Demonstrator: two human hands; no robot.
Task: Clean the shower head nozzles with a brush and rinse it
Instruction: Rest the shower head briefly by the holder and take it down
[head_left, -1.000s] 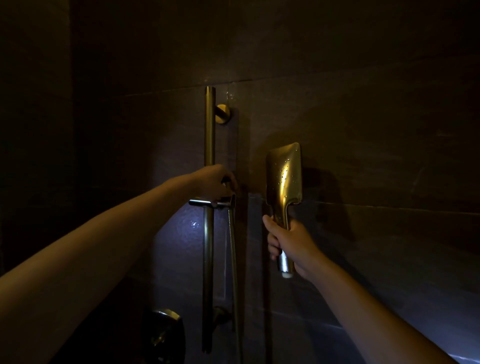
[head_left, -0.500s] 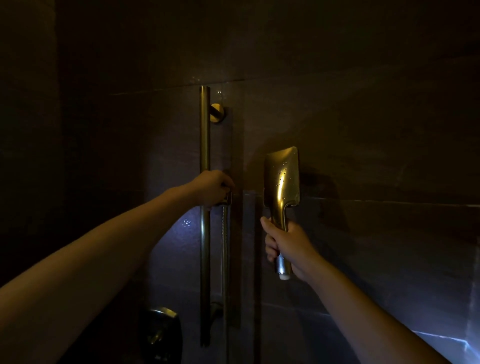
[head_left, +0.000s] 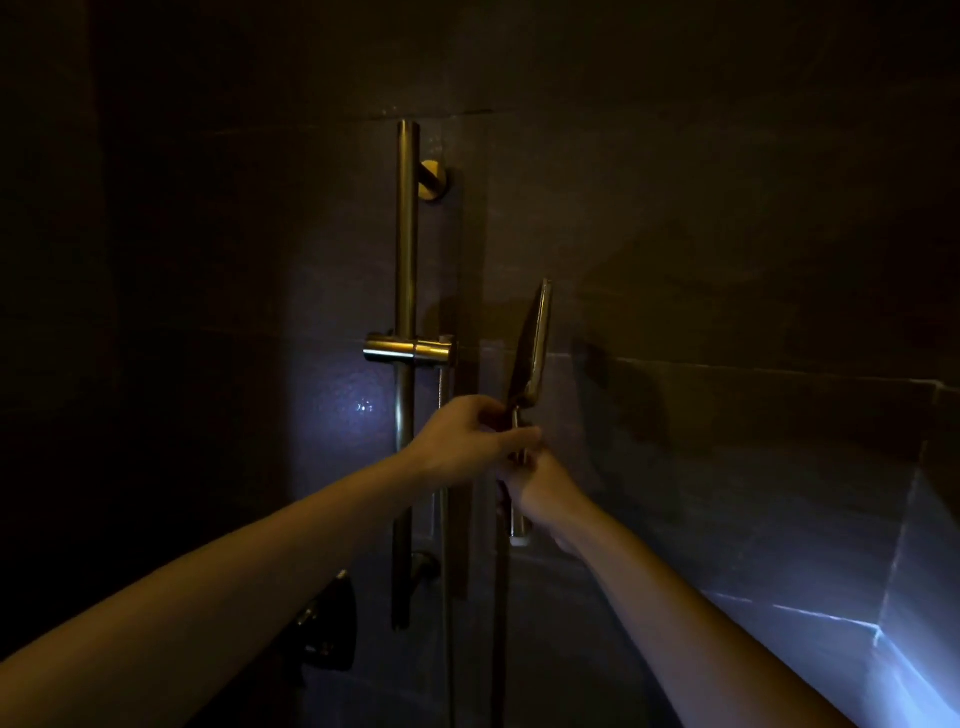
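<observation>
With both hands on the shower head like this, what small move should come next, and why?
Probably carry the shower head left and seat its handle in the empty holder on the rail. Both the left hand and right hand grip the handle, the head stands upright beside the holder, and no brush is in view.

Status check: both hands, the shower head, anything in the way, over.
Both hands shut on shower head handle: left hand above, right hand below. Head upright, edge-on, off its holder. No brush in view. Nothing blocking.

Shower head (head_left: 532, 348) nozzles unseen, edge-on.
</observation>
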